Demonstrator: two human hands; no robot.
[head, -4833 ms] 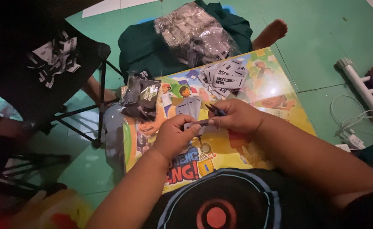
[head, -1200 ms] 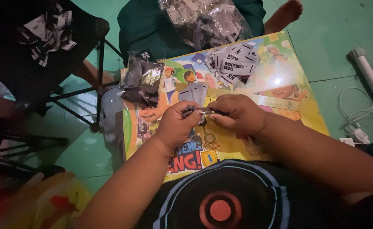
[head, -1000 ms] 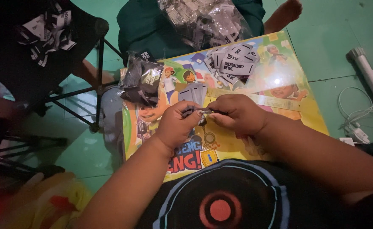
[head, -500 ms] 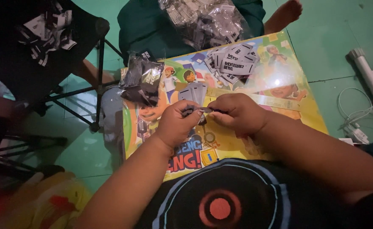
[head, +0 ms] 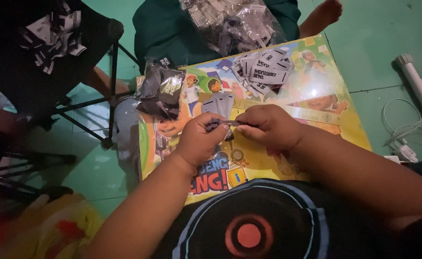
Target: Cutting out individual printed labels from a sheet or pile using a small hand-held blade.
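Pinching a small grey label (head: 226,123) between both hands, over the colourful board (head: 316,139).
The label is gripped by the left hand (head: 199,140) and right hand (head: 268,127); since half a second ago, nothing is seen changed.

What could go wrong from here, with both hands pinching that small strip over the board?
1. The left hand and right hand pinch one small dark strip by the fingertips alone; it could slip.
2. The loose pile of labels lies near the far edge of the colourful board; a nudge might scatter it.
3. Dim light may make small pieces hard to see.
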